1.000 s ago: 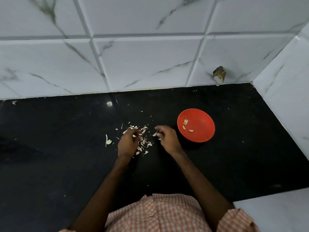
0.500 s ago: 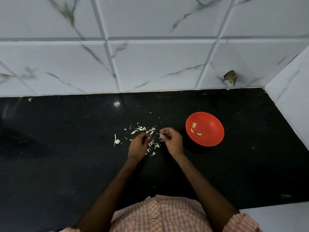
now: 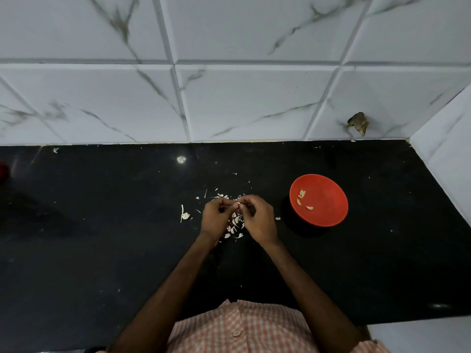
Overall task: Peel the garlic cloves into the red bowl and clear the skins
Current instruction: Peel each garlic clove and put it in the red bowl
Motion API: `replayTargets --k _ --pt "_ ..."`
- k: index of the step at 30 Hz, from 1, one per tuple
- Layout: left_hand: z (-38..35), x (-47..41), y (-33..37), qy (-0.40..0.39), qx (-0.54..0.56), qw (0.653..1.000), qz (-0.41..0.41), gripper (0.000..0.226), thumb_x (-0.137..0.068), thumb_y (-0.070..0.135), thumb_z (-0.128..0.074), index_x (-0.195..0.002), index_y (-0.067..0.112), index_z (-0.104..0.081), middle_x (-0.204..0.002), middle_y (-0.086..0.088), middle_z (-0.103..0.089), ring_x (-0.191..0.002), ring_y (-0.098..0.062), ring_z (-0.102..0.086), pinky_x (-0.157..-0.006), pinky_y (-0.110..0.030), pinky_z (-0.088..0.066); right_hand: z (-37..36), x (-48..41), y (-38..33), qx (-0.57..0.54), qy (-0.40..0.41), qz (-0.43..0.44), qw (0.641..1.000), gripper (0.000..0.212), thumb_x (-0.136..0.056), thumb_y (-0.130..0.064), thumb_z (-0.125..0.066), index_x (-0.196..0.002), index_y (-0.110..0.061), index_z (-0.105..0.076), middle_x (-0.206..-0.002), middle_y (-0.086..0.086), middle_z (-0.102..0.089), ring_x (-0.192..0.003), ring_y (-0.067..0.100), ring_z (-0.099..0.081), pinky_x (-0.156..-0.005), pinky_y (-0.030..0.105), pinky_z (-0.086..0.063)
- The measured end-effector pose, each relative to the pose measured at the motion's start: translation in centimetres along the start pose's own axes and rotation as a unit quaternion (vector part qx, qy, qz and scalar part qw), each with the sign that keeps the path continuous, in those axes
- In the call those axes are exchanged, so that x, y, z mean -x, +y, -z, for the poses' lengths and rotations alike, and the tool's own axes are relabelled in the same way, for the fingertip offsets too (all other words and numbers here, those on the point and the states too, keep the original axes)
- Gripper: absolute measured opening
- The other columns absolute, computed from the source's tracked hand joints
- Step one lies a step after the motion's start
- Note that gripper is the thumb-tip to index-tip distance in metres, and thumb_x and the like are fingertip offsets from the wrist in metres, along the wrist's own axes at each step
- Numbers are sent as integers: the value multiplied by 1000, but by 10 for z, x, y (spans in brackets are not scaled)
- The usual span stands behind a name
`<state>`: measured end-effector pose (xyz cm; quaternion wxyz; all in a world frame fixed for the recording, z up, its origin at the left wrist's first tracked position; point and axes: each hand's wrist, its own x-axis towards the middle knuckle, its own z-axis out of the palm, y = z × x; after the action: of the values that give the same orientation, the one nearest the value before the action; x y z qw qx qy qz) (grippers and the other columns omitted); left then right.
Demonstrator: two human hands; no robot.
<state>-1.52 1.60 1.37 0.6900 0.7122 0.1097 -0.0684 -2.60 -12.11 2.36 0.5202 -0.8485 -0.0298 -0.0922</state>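
Note:
My left hand and my right hand meet over the black counter, and the fingertips of both pinch one small garlic clove between them. Beneath and around the hands lies a scatter of white garlic skins. A larger scrap of skin lies to the left of the hands. The red bowl stands to the right of my right hand and holds several peeled cloves.
The black counter runs back to a white marble-tiled wall, with a tiled side wall on the right. A brownish scrap clings to the wall. A red object shows at the far left edge.
My hands have come together; they were slightly apart over the skins and now both pinch the clove. The camera view has shifted, so the bowl appears further right.

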Motion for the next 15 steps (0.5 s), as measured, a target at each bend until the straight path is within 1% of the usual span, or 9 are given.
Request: replayTargets --k 1,4,6,8,9,11,13,15 --pt "2 0 0 3 -6 1000 -10 3 -88 5 -73 -91 4 -72 -86 -9 -77 -87 -23 -73 -83 -35 -59 -2 -1 -1 21 -2 3 1000 12 -88 -2 -69 -93 -12 -70 -89 -9 -69 -85 5 -66 -76 23 -55" --pt "8 0 0 5 -26 999 -30 1 -88 5 -73 -89 6 -72 -85 -8 -76 -85 -22 -73 -83 -39 -59 -7 -4 -5 72 -12 -5 997 3 -88 -12 -68 -86 -12 -70 -79 -6 -69 -73 7 -64 -68 28 -54" --pt "11 -2 -1 0 -52 998 -39 6 -89 5 -72 -86 11 -72 -84 -6 -76 -85 -24 -73 -84 -44 -59 -9 -6 -8 96 -30 -8 995 8 -88 -17 -69 -82 -12 -69 -73 -7 -66 -66 9 -61 -62 28 -51" --pt "13 -6 -2 -11 -75 996 -42 7 -89 7 -72 -85 12 -72 -84 -5 -76 -86 -26 -73 -85 -49 -59 -8 -8 -12 119 -53 -10 991 12 -89 -21 -68 -80 -13 -68 -69 -10 -61 -62 9 -57 -58 25 -42" --pt "14 -8 -3 -16 -81 996 -42 6 -89 7 -72 -85 12 -72 -84 -5 -76 -86 -27 -73 -85 -50 -59 -7 -9 -13 135 -63 -4 989 16 -90 -21 -68 -76 -13 -65 -66 -9 -57 -60 10 -54 -57 25 -37" --pt "13 -9 -3 -21 -85 995 -40 8 -89 4 -71 -84 11 -72 -83 -6 -76 -86 -29 -73 -85 -53 -58 -5 -12 -12 173 -78 8 982 26 -90 -22 -66 -67 -15 -55 -64 -6 -53 -58 14 -48 -58 27 -32" --pt "11 -9 -3 -26 -85 995 -35 11 -88 2 -70 -83 11 -73 -83 -7 -76 -87 -31 -73 -87 -54 -57 -4 -14 -12 209 -85 13 974 29 -89 -22 -65 -65 -16 -50 -64 1 -55 -58 17 -47 -58 29 -32" --pt "10 -9 -5 -31 -85 996 -28 13 -89 0 -69 -82 11 -73 -83 -9 -76 -87 -30 -73 -88 -54 -57 -4 -15 -11 224 -95 11 970 28 -89 -23 -65 -66 -13 -52 -66 6 -59 -59 20 -50 -57 32 -37"
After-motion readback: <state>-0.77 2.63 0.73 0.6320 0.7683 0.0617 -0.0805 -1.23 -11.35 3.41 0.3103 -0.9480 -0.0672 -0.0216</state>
